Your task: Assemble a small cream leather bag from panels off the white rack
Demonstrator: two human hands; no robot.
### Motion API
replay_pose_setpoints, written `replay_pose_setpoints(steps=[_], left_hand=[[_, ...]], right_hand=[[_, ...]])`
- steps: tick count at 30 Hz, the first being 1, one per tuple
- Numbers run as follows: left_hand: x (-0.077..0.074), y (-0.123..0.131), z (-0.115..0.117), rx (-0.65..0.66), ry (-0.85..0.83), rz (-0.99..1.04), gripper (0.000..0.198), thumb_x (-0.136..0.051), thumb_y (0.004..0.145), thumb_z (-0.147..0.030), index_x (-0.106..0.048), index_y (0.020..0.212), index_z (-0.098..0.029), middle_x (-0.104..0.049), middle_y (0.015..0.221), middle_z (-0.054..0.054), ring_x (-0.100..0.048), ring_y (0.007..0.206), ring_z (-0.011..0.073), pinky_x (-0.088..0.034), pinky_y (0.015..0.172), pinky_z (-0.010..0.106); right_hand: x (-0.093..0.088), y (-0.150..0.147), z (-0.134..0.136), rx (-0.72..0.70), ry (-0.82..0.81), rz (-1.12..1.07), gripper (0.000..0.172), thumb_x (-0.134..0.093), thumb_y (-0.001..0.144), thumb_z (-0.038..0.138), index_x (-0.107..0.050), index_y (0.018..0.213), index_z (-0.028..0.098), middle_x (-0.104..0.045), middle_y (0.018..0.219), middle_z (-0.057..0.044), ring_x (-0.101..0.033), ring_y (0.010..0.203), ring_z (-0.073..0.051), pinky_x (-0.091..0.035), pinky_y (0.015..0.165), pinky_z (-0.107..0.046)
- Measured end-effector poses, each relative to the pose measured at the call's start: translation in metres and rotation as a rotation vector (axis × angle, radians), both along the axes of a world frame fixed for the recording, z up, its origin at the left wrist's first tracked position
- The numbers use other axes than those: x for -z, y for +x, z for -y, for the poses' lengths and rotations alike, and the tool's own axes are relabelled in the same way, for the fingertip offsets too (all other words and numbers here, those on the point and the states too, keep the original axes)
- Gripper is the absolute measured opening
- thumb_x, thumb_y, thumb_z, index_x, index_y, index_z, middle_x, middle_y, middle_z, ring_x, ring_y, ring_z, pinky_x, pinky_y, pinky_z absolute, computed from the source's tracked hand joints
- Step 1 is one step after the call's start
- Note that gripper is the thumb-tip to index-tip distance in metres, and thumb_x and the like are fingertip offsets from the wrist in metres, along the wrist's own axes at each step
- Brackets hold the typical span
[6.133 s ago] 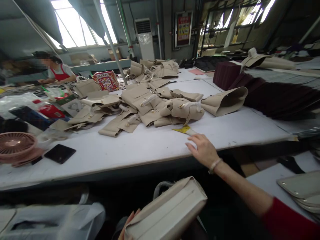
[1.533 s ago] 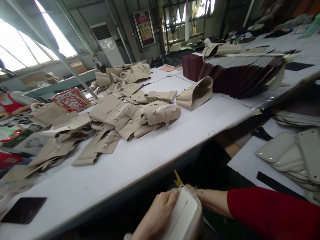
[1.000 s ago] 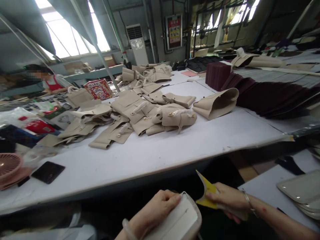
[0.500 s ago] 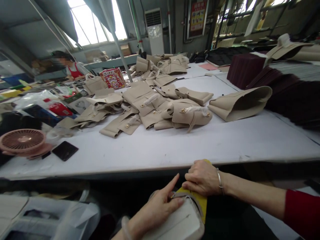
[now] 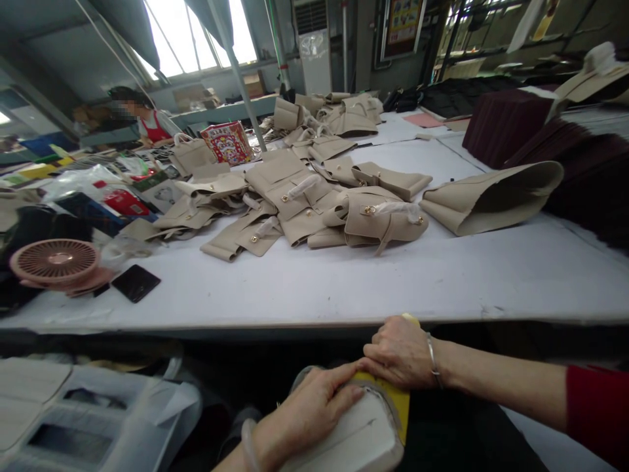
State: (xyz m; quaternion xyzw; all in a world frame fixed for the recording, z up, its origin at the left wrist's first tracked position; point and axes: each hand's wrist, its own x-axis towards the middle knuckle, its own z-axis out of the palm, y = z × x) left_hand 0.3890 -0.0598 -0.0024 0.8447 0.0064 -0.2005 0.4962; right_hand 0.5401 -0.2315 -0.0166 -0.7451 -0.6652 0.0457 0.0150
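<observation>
In the head view, a pale, block-like piece [image 5: 361,429] with a rounded corner and a greyish rim sits at the bottom centre. Yellow sheet material [image 5: 401,412] runs along its right and far edge; its exact kind is unclear. My left hand [image 5: 317,403] is closed over the pale piece's far edge, thumb on the top face and index finger stretched towards my right hand. Its other fingers are partly hidden. My right hand [image 5: 398,352] is balled around the yellow material at the far edge. The thumb meets my left index fingertip.
Ahead, a white table [image 5: 295,295] carries a heap of beige bag pieces [image 5: 299,190], a pink fan [image 5: 56,262] and a black flat square [image 5: 136,283]. Maroon stacks [image 5: 511,128] stand right. A translucent bin [image 5: 142,419] is lower left. A person [image 5: 157,128] sits far left.
My left index finger has come down from a raised position onto the edge, against my right thumb. My right hand keeps its hold. The view has shifted slightly.
</observation>
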Motion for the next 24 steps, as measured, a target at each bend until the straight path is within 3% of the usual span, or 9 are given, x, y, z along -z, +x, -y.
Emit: replay_pose_setpoints(steps=[6, 13, 18, 22, 24], left_hand=[[0.004, -0.005, 0.006, 0.0, 0.129, 0.073, 0.036, -0.038, 0.099, -0.045, -0.062, 0.118, -0.027, -0.07, 0.097, 0.002, -0.064, 0.083, 0.0187, -0.043, 0.073, 0.025], [0.008, -0.011, 0.007, 0.042, 0.18, 0.149, 0.037, -0.037, 0.099, -0.042, -0.057, 0.128, -0.032, -0.072, 0.105, 0.003, -0.068, 0.093, 0.0219, -0.046, 0.082, 0.028], [0.004, -0.016, 0.009, 0.018, 0.301, 0.13, 0.043, -0.036, 0.096, -0.055, -0.064, 0.122, -0.034, -0.073, 0.102, 0.004, -0.069, 0.092, 0.0277, -0.049, 0.08, 0.035], [-0.006, -0.027, -0.018, 0.004, 0.144, 0.077, 0.051, -0.041, 0.091, -0.064, -0.056, 0.132, -0.039, -0.063, 0.129, 0.0, -0.059, 0.119, 0.0294, -0.045, 0.098, 0.039], [-0.006, -0.048, -0.048, -0.175, 0.025, 0.064, 0.058, -0.044, 0.089, -0.065, -0.055, 0.136, -0.031, -0.055, 0.14, 0.002, -0.05, 0.13, 0.0265, -0.036, 0.109, 0.035]], right_hand=[[0.004, -0.011, 0.004, 0.079, -0.054, 0.008, 0.055, -0.018, 0.103, 0.043, -0.059, 0.072, 0.022, -0.07, 0.067, -0.003, -0.063, 0.058, -0.017, -0.011, 0.055, -0.034], [0.007, -0.041, 0.013, 0.243, -0.079, 0.037, 0.054, -0.017, 0.103, 0.043, -0.059, 0.074, 0.024, -0.07, 0.067, -0.002, -0.063, 0.056, -0.021, -0.01, 0.056, -0.034], [0.009, -0.061, 0.013, 0.348, -0.095, 0.077, 0.053, -0.018, 0.103, 0.04, -0.06, 0.076, 0.024, -0.069, 0.068, -0.003, -0.065, 0.061, -0.026, -0.017, 0.058, -0.035], [0.008, -0.061, 0.014, 0.345, -0.096, 0.01, 0.051, -0.019, 0.103, 0.041, -0.062, 0.079, 0.024, -0.069, 0.073, -0.003, -0.064, 0.071, -0.026, -0.027, 0.066, -0.037], [0.006, -0.057, 0.013, 0.334, -0.059, -0.094, 0.051, -0.022, 0.102, 0.045, -0.061, 0.076, 0.025, -0.067, 0.072, -0.001, -0.062, 0.073, -0.023, -0.029, 0.069, -0.037]])
